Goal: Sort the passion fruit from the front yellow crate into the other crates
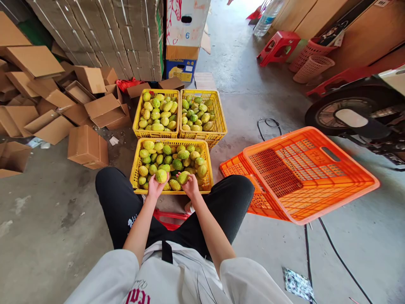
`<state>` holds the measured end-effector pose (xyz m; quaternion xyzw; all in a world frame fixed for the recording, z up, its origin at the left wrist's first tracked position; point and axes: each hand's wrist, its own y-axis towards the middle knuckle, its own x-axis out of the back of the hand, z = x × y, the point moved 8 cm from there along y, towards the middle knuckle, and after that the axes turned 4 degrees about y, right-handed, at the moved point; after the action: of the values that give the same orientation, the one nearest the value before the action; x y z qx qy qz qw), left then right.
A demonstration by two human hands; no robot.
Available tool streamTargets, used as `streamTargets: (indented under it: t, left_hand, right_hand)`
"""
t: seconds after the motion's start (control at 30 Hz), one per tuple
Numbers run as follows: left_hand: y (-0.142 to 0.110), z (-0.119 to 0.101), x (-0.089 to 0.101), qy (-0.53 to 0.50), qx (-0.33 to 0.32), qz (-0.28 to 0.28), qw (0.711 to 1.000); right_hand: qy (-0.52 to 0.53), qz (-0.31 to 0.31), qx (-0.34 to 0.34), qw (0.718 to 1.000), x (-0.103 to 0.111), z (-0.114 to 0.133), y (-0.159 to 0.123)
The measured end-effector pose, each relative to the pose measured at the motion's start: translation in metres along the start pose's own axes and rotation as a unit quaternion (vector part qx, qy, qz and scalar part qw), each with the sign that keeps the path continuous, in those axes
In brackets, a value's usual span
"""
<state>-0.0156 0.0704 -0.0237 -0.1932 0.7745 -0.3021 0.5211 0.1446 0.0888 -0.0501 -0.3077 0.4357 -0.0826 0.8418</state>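
My left hand (155, 185) is closed around a yellow-green oval fruit (161, 176), its kind not certain, perhaps a passion fruit or small mango. A similar, greener fruit (183, 177) sits in the fingers of my right hand (191, 186). Both hands are over the near edge of a yellow plastic crate (136, 162) between my knees. Many yellow and green fruits fill that crate. Behind it stand two more yellow crates, the left one (135, 122) and the right one (224, 118), each holding the same sort of fruit.
An orange crate (335, 192) lies tilted at my right, its inside showing. Loose cardboard boxes (87, 145) heap up on the left, before stacked flattened cardboard (104, 38). A motorcycle wheel (341, 112), red stool (278, 46) and black cables (340, 253) are on the right.
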Motion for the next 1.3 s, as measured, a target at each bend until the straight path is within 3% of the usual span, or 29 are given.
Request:
streamTargets:
  t: [0.3,0.53,0.9,1.1,1.3]
  left_hand:
    - [-0.003,-0.011,0.002,-0.038,-0.008,0.016,0.999]
    - [-0.006,0.002,0.000,0.034,0.042,0.010,0.998]
    - [-0.001,0.006,0.004,0.096,0.044,-0.005,0.994]
    - [0.000,0.005,0.000,0.058,0.026,0.016,0.998]
    - [0.009,-0.003,0.015,0.109,-0.001,-0.034,0.993]
  right_hand:
    - [0.051,0.045,-0.021,0.997,-0.012,0.005,-0.015]
    - [0.012,0.003,-0.038,0.999,-0.007,-0.003,-0.010]
    - [-0.008,-0.099,0.002,0.995,0.023,-0.001,0.003]
    - [0.028,-0.039,-0.016,0.999,0.007,0.001,-0.002]
    - [0.052,0.036,-0.014,0.998,-0.010,0.001,-0.006]
